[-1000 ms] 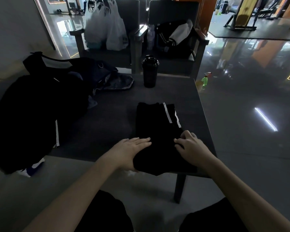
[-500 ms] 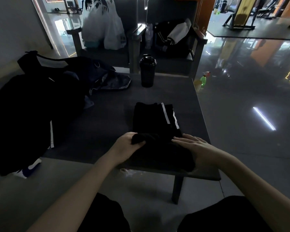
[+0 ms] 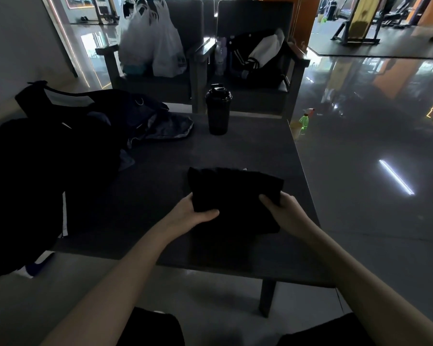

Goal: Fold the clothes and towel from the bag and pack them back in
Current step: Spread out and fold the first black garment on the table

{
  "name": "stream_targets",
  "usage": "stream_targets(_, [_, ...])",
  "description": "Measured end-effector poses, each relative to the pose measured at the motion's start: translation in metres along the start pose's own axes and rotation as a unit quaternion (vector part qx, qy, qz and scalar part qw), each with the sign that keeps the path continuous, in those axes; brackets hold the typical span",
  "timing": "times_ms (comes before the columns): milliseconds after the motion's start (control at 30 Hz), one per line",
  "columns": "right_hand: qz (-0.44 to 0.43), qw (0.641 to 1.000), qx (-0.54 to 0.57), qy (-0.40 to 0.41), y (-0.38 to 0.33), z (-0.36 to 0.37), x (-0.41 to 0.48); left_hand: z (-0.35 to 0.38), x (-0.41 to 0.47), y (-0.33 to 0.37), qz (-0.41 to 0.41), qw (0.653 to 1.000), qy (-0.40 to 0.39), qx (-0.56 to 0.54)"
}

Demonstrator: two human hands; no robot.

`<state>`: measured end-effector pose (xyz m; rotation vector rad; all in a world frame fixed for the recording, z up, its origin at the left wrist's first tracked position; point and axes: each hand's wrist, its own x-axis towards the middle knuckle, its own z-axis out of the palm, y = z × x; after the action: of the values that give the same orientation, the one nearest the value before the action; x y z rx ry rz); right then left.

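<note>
The folded black cloth garment [image 3: 235, 193] hangs, it seems in this dim light, just over the dark grey surface [image 3: 248, 151] at 6 o'clock; left hand [image 3: 195, 213] and right hand [image 3: 283, 211] each pinch a side edge, likely keeping the folds together for the black fabric bag [image 3: 60, 113] at 10 o'clock

no text or label is clear enough to read.
</note>
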<state>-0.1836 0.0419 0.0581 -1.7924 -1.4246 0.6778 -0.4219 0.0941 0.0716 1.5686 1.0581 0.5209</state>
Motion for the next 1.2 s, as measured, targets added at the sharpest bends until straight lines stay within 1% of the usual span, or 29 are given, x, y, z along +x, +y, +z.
stream_targets(133, [0.053,0.998,0.027,0.025,0.002,0.014,0.013,0.008,0.010,-0.007,-0.001,0.994,0.089,-0.062])
stream_targets(233, [0.108,0.991,0.071,0.037,-0.001,0.016,0.019,0.012,0.018,-0.008,-0.025,0.991,0.130,-0.031])
stream_targets(300, [0.149,0.981,0.124,0.019,-0.001,0.016,0.021,0.013,0.023,-0.009,-0.036,0.987,0.156,-0.005])
stream_targets(333, [0.153,0.980,0.128,0.014,-0.001,0.016,0.021,0.014,0.025,-0.008,-0.038,0.986,0.164,0.002])
stream_targets(400, [0.129,0.985,0.109,0.034,-0.005,0.018,0.020,0.016,0.028,-0.006,-0.027,0.983,0.183,0.004])
stream_targets(500, [0.054,0.989,0.098,0.099,-0.014,0.020,0.019,0.020,0.029,-0.003,0.009,0.976,0.214,-0.026])
stream_targets(533, [0.044,0.989,0.095,0.102,-0.015,0.021,0.019,0.022,0.029,-0.002,0.014,0.976,0.217,-0.025])
stream_targets(600, [0.065,0.992,0.069,0.083,-0.016,0.024,0.022,0.023,0.030,-0.002,-0.010,0.977,0.214,0.004])
stream_targets(700, [0.139,0.989,0.019,0.049,-0.013,0.027,0.025,0.021,0.034,0.000,-0.093,0.974,0.201,0.043])
stream_targets(767, [0.152,0.987,-0.001,0.043,-0.012,0.028,0.027,0.020,0.035,0.004,-0.111,0.971,0.199,0.070])
stream_targets(900, [0.166,0.985,-0.026,0.043,-0.012,0.030,0.024,0.023,0.033,0.004,-0.125,0.956,0.221,0.144])
stream_targets(1000, [0.166,0.982,-0.071,0.054,-0.016,0.030,0.016,0.029,0.027,0.005,-0.122,0.941,0.232,0.216])
stream_targets(1067, [0.162,0.975,-0.142,0.059,-0.022,0.029,0.010,0.033,0.024,0.008,-0.117,0.921,0.244,0.281])
stream_targets(1100, [0.148,0.968,-0.190,0.069,-0.024,0.029,0.007,0.033,0.022,0.007,-0.100,0.905,0.257,0.324])
stream_targets(1133, [0.114,0.960,-0.239,0.089,-0.027,0.029,0.006,0.034,0.021,0.005,-0.056,0.884,0.277,0.372])
stream_targets(1167, [0.060,0.952,-0.277,0.117,-0.028,0.029,0.005,0.036,0.021,0.005,0.010,0.858,0.291,0.423])
stream_targets(1200, [-0.001,0.945,-0.297,0.136,-0.029,0.031,0.007,0.037,0.024,0.006,0.076,0.832,0.284,0.470])
